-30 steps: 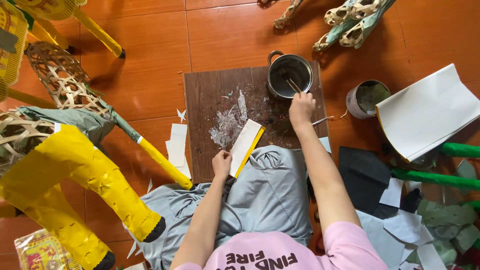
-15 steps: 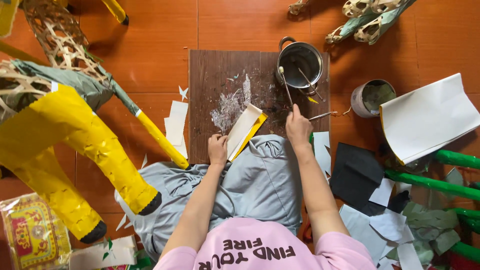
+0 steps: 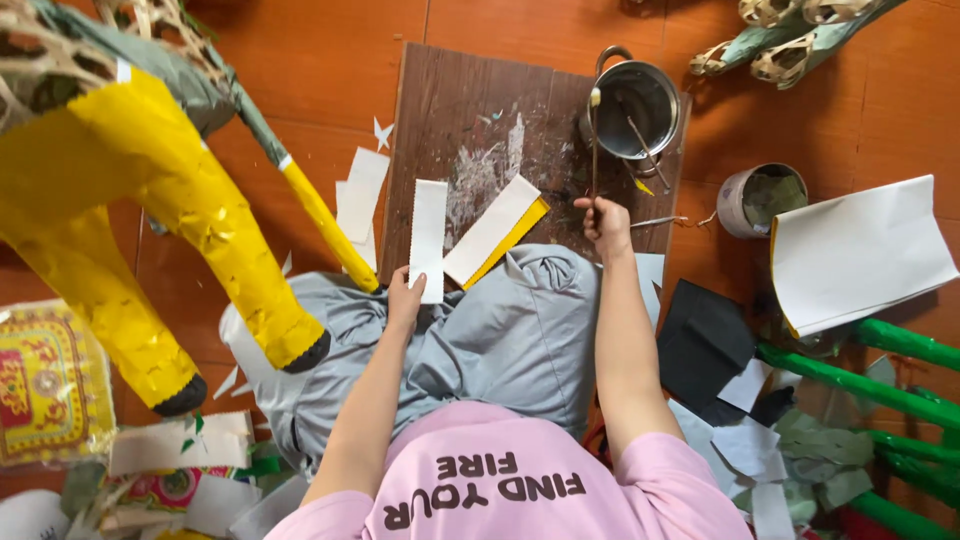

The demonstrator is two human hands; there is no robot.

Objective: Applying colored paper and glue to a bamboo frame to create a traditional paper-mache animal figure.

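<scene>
Both forearms reach up from the bottom of the frame, over knees covered in grey cloth. The left hand [image 3: 403, 298], a little left of centre, pinches the lower end of a white paper strip [image 3: 429, 238] whose long edge is cut in a zigzag; the strip lies upright on the dark wooden board [image 3: 440, 110]. The right hand [image 3: 605, 218], right of centre, is closed around the handle of a thin brush [image 3: 594, 140], held upright with its pale tip beside the rim of the metal pot [image 3: 636, 108] at the board's upper right corner. Just right of the strip lies a slanted white sheet with a yellow edge [image 3: 497, 230], touching the grey cloth.

At the lower left edge sits a clear plastic packet [image 3: 45, 385] holding a square printed sheet in yellow and red. A big yellow paper animal leg [image 3: 170, 210] with a black hoof fills the upper left. At the right edge a folded white sheet [image 3: 858, 252] lies beside a small round tin [image 3: 760, 198], with a black sheet [image 3: 705, 345] below and green sticks [image 3: 880, 385] in the lower right.
</scene>
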